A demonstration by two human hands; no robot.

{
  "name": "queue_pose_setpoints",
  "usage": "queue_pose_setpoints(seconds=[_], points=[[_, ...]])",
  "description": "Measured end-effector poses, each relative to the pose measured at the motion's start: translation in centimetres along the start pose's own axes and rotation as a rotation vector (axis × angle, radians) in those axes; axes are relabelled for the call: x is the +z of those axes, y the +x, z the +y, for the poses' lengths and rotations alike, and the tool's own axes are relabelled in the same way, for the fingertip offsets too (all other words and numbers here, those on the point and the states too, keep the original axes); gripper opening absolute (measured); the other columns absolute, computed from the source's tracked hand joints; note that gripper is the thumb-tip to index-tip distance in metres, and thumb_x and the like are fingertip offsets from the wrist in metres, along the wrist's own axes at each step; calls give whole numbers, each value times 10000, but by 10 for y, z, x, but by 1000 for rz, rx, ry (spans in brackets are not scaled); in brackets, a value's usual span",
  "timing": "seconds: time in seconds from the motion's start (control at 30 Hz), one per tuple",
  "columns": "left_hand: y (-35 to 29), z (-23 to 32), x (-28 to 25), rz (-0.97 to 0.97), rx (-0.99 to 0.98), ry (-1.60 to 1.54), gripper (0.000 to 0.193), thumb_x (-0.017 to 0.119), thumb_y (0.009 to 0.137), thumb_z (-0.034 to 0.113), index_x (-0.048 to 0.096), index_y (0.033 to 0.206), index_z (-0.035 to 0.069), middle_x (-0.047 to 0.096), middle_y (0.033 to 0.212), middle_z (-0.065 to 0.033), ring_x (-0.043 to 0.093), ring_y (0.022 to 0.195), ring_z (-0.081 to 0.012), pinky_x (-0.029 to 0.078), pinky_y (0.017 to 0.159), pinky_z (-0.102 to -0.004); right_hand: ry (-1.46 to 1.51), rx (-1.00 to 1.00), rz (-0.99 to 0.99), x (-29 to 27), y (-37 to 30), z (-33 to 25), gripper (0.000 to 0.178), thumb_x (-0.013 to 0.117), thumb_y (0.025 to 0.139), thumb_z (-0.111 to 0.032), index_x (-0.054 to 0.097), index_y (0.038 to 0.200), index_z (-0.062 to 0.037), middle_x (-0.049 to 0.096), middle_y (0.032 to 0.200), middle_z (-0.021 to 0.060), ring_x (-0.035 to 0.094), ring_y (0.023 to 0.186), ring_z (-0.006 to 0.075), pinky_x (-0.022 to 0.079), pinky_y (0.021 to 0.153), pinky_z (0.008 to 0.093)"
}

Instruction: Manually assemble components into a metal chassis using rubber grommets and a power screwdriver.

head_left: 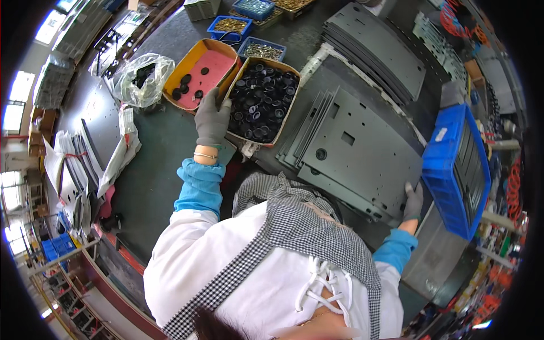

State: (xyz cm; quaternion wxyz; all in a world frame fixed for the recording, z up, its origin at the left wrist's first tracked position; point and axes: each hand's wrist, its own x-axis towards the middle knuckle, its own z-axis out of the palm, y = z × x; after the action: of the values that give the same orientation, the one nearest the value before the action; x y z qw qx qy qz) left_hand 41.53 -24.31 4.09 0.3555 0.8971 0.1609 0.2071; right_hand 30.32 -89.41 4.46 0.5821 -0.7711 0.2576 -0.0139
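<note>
My left hand (212, 120), in a grey glove, reaches to the near rims of two boxes, thumb and forefinger apart and nothing visible between them. One is a yellow box (226, 75) with a pink bottom and several loose round black plugs (185, 89). Beside it stands a box (295, 106) heaped with black plugs (263, 102). My right hand (413, 201), also gloved, grips the right edge of a flat grey metal panel (362, 153), which has round and rectangular cutouts. This panel lies on top of a slightly fanned stack; the fingers under its edge are hidden.
Behind the boxes are blue trays (214, 34) of small metal parts. A stack of dark panels (377, 42) lies at the far right. A blue crate (447, 164) stands tilted right of my right hand. At left are a clear plastic bag (161, 71) and wrapped sheets (73, 164).
</note>
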Motion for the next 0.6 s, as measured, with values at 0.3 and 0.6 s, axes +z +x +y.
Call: queue_pose_setpoints(seconds=[0.3, 0.6], points=[[22, 14, 12, 0, 9, 156, 484, 726, 902, 277, 619, 1327, 73, 676, 1247, -179, 652, 1153, -350, 516, 985, -414, 15, -75, -35, 13, -18, -12, 589, 642, 930, -108, 460, 1478, 4, 596, 1374, 144, 566, 1238, 242, 409, 1084, 365], [134, -110, -100, 78, -250, 229, 614, 703, 905, 362, 569, 1402, 27, 673, 1315, -184, 639, 1231, -323, 492, 1025, -404, -92, 26, 267, -26, -13, 8, 644, 637, 985, -255, 412, 1500, 60, 443, 1546, 214, 441, 1419, 302, 356, 1159, 386]])
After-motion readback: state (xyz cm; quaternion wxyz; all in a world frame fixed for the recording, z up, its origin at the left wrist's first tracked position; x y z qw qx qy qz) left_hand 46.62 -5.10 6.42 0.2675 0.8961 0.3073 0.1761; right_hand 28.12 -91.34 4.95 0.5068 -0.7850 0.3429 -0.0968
